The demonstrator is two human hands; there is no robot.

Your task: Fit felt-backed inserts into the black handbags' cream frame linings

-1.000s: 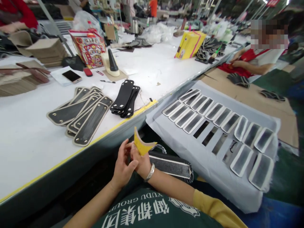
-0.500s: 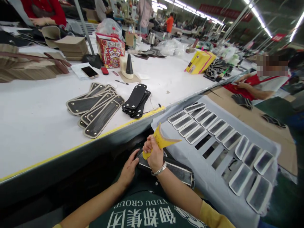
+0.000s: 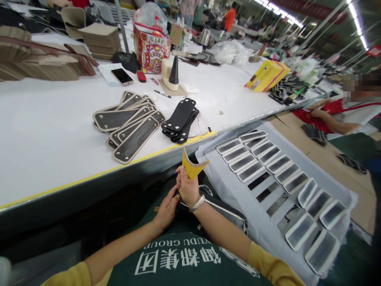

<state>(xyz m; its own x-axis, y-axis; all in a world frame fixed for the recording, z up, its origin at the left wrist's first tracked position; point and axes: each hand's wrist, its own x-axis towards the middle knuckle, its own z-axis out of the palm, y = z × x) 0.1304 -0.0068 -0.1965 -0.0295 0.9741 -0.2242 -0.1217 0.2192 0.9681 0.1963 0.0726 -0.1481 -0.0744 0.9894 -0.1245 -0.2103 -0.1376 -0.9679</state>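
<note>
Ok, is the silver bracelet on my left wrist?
No, your right hand, gripping the yellow tool, wears the silver bracelet.

Your single camera rides on your head and looks forward and steeply down, taking in a wide sweep. Nearest to you, your dark green apron (image 3: 190, 274) fills the bottom edge, with your left hand (image 3: 166, 211) and right hand (image 3: 188, 190) close by, just below the middle. From there you look across the white table (image 3: 53, 131) on the left and the grey cloth (image 3: 230, 190) on the right, out to distant ceiling lights (image 3: 355, 20) at the upper right.
</note>
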